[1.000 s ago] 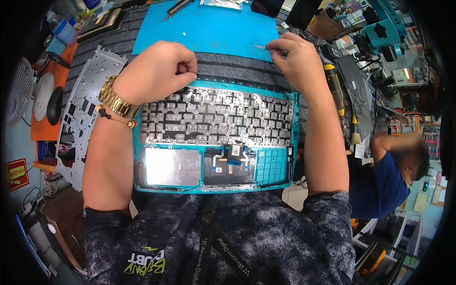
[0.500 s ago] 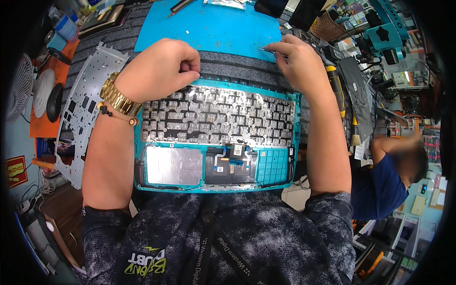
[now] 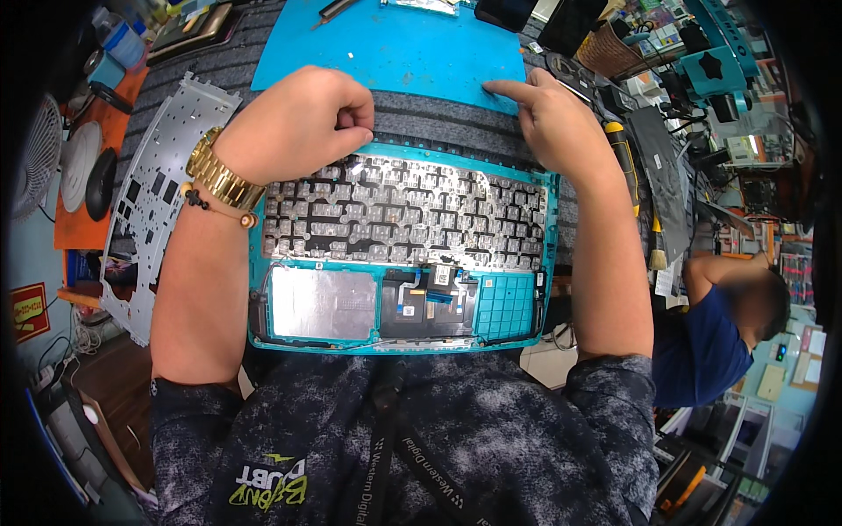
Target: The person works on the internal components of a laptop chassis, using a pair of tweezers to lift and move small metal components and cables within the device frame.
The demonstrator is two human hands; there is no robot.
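A teal laptop top case lies underside up in front of me, with a silvery keyboard back, a bare metal sheet and black parts with ribbon cables. My left hand, wearing a gold watch, is curled at its upper left edge; what the fingertips hold, if anything, is hidden. My right hand is beyond the upper right corner, index finger stretched onto the blue mat, other fingers curled around something I cannot make out. A perforated silver plate lies left of the case.
Yellow-black tools and a dark sheet lie at the right, beside a woven basket. A fan and bottles stand at the left. Another person in dark blue sits at the right.
Both hands have shifted slightly up and right. My right index finger has come down on the mat; the tweezers seen earlier at its fingertips no longer show clearly there.
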